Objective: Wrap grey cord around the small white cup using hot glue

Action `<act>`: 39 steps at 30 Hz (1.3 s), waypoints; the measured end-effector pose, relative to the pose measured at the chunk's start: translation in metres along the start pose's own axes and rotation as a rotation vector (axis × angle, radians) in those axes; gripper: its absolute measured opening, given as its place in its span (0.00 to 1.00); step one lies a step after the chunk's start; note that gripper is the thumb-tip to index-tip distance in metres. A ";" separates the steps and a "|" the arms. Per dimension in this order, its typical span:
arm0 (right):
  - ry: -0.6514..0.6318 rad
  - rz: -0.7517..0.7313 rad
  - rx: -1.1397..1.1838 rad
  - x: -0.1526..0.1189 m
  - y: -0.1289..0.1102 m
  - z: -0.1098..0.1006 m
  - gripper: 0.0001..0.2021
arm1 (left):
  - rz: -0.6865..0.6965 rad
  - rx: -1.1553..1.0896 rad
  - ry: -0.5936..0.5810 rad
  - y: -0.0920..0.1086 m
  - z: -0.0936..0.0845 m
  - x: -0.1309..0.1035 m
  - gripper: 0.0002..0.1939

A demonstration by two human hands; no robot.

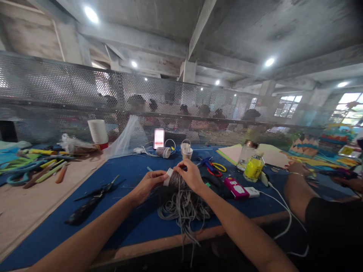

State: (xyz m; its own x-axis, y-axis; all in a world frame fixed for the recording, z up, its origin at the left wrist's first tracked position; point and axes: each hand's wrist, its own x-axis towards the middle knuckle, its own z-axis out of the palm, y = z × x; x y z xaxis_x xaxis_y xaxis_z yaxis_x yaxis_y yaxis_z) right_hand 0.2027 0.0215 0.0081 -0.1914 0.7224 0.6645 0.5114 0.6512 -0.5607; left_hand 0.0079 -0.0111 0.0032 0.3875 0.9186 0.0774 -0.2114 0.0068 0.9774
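Observation:
Between my hands a small white paper cup [168,177] lies on its side, its wall wrapped in grey-brown cord [176,182]. The fingers of my left hand [147,184] are closed on the cup's white end. My right hand [192,174] pinches the cord against the wrapped wall; its fingertips partly cover the spot. Below the cup, a loose heap of grey cord [185,207] spreads over the blue mat [119,226], with strands hanging past the table's front edge. Farther back stand a small cup with a handle [186,150] and a cord-wrapped cup [163,152] on its side.
Black pliers [90,200] lie left, near scissors [25,170] and stacked paper cups [98,133]. A lit phone [159,138] leans at the back. To the right are a magenta box [235,188], a yellow-labelled bottle [253,167], white cables and another person's arm [300,185].

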 end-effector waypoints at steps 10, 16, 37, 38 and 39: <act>0.083 -0.062 0.011 -0.001 -0.005 -0.005 0.11 | 0.002 -0.014 0.007 -0.001 -0.003 0.003 0.12; 0.083 -0.044 0.021 -0.001 -0.001 -0.004 0.12 | -0.005 -0.045 0.008 -0.003 -0.004 0.003 0.11; 0.036 -0.039 0.136 -0.001 -0.009 -0.007 0.10 | -0.040 -0.161 -0.010 0.006 -0.001 0.001 0.12; 0.035 -0.046 0.146 -0.001 -0.011 -0.007 0.09 | -0.045 -0.167 -0.014 0.006 -0.001 0.001 0.12; 0.034 -0.054 0.154 -0.001 -0.012 -0.008 0.09 | -0.047 -0.175 -0.017 0.006 -0.001 0.000 0.12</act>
State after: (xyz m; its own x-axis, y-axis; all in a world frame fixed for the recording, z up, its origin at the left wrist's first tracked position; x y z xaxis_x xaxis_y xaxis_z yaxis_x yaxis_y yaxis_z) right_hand 0.2036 0.0108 0.0181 -0.1853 0.6785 0.7109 0.3663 0.7189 -0.5907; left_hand 0.0058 -0.0102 0.0092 0.4154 0.9089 0.0373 -0.3452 0.1196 0.9309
